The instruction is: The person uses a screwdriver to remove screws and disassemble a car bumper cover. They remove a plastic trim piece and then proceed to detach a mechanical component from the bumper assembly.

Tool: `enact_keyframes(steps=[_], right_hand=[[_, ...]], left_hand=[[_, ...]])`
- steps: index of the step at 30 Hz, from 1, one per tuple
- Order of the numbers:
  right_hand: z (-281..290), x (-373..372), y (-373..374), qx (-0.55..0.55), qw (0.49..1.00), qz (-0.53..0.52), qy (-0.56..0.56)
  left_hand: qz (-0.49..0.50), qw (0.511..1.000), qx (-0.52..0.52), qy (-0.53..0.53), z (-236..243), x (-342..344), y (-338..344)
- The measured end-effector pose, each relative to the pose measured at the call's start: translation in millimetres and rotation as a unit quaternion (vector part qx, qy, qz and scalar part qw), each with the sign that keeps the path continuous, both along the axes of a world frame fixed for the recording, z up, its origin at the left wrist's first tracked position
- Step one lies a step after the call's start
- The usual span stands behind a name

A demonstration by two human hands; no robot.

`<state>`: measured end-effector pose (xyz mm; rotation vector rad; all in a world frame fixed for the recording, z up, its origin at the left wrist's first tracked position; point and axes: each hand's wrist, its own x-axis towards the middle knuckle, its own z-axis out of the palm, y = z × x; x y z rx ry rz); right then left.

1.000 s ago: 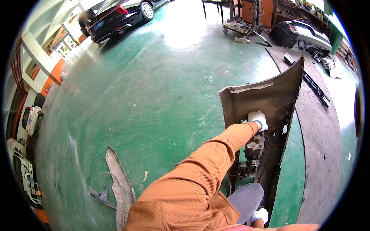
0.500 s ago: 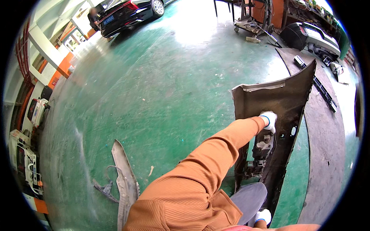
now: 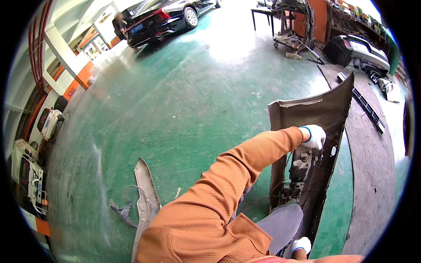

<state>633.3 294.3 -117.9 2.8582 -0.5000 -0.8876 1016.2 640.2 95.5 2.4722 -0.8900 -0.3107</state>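
Observation:
A large dark car body panel (image 3: 302, 118), which looks like a bumper cover, stretches along my right side with its dirty inner face showing. A grey lamp-like unit (image 3: 301, 168) is fixed in its middle. My left hand (image 3: 315, 136), in a white glove with a blue cuff, reaches across just above that unit. Its fingers are curled down, and whatever they hold is hidden. Near the panel's close end is my right hand (image 3: 302, 243), gloved too; its fingers do not show clearly. My grey trouser knee (image 3: 285, 221) is beside the panel.
A long pale trim piece (image 3: 146, 193) lies on the green floor at left, beside a dark torn scrap (image 3: 122, 212). A black bar (image 3: 368, 109) lies on the grey mat (image 3: 372, 175). Farther off are a wheeled cart (image 3: 291, 38), a removed bumper (image 3: 359, 50), a black car (image 3: 162, 19) and a person (image 3: 119, 27).
My left hand has shifted slightly right across the panel, and its fingers look more curled. My right hand stays near the panel's close end. The whole view has tilted slightly.

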Motion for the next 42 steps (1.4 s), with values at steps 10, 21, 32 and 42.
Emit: enact_keyframes(steps=[10,21,32,42], right_hand=[[21.5,8.3,15.0,0.006,1.0,0.013,0.017],[47.2,14.3,15.5,0.092,0.996,-0.011,0.011],[28.1,21.7,4.8,0.075,0.997,-0.004,0.019],[16.6,6.4,-0.6,0.041,0.999,0.002,0.026]], left_hand=[[0.026,0.993,-0.089,-0.07,92.4,-63.0,46.9],[0.191,0.971,-0.004,-0.146,92.7,-62.0,115.5],[0.33,0.92,-0.13,-0.165,58.3,-38.1,163.7],[0.455,0.822,-0.245,-0.239,64.2,-44.9,188.3]])
